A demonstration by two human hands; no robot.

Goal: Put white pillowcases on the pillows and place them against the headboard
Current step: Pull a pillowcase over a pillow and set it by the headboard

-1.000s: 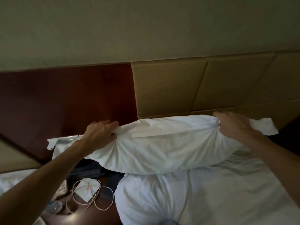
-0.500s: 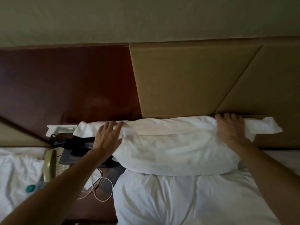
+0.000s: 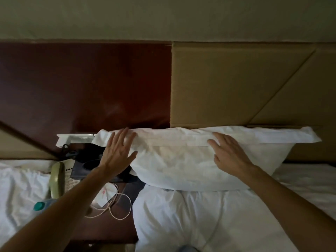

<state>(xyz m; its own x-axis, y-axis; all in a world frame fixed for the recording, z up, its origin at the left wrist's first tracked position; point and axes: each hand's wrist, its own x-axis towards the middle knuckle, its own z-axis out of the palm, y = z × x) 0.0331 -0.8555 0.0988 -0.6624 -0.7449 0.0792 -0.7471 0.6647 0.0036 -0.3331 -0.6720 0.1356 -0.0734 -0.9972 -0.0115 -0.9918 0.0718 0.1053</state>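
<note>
A pillow in a white pillowcase [image 3: 181, 160] stands on its long edge against the tan padded headboard [image 3: 236, 84]. It rests on a second white pillow [image 3: 190, 215] lying below it on the bed. My left hand [image 3: 118, 151] lies flat with straight fingers on the upper pillow's left end. My right hand [image 3: 229, 153] lies flat on its upper right part, fingers spread. The pillowcase's loose flap [image 3: 291, 135] sticks out to the right along the top.
A dark red wooden panel [image 3: 87, 84] flanks the headboard on the left. Below it a nightstand [image 3: 109, 228] holds a beige telephone [image 3: 57, 179], a dark tray, a face mask with cords [image 3: 109, 199] and a teal-capped bottle [image 3: 40, 206]. Another white bed [image 3: 20, 193] lies at far left.
Both hands have let go of the pillow's top edge and opened flat on its face. The pillow has settled lower against the headboard.
</note>
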